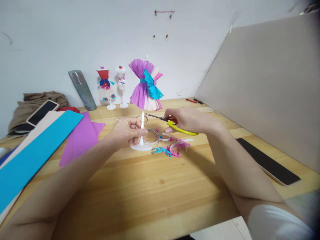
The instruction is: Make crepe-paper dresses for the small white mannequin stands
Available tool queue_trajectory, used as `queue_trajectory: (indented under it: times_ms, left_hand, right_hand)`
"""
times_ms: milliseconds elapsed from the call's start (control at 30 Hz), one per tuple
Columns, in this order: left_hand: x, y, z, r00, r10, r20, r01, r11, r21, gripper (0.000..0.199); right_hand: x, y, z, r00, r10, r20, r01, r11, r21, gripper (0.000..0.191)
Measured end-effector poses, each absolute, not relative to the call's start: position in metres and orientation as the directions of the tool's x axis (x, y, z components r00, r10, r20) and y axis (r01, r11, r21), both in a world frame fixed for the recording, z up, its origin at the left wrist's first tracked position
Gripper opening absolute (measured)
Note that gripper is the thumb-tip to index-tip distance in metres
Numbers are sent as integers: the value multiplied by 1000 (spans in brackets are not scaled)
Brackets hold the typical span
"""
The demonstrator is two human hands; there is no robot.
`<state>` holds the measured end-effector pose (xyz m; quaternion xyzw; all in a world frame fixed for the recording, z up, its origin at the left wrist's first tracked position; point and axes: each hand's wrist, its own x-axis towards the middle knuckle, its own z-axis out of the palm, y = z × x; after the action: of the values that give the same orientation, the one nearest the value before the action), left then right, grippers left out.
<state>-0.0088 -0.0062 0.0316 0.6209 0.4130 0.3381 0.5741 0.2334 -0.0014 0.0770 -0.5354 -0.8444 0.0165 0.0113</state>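
Around the middle of the tabletop (150, 186), white stand (141, 147): upright on its round base, bearing a pleated dress (138, 96) of purple, blue, pink and cream.
Left hand (131, 131): closed around the stand's post, thumb and fingers pinching it just above the base.
Right hand (183, 119): curled on the yellow-handled scissors (183, 130), tips pointing left, near the post below the dress; whether the blades are parted, I cannot tell.
Scraps (178, 146): pink, blue and white, right of the base, beside a pale ring (158, 136).
Far side: two smaller dress forms (103, 74), left of the stand, then a leaning bottle (82, 90).
Left side: blue sheet (45, 150) and purple sheet (80, 140), with a phone (43, 112) beyond.
Right side: long dark object (268, 161), lying flat.
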Motion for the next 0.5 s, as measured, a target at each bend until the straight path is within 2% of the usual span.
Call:
queue_trajectory:
  times_ms: [167,500]
  left_hand:
    - [-12,-4,30,444,895,-33,119,-22,993,30]
    - [-9,-6,35,409,910,-67,186,-11,983,28]
  right_hand:
    - [229,-7,83,-428,900,-79,904,425,-44,40]
    - [244,-3,83,-418,908,22,907,419,-43,48]
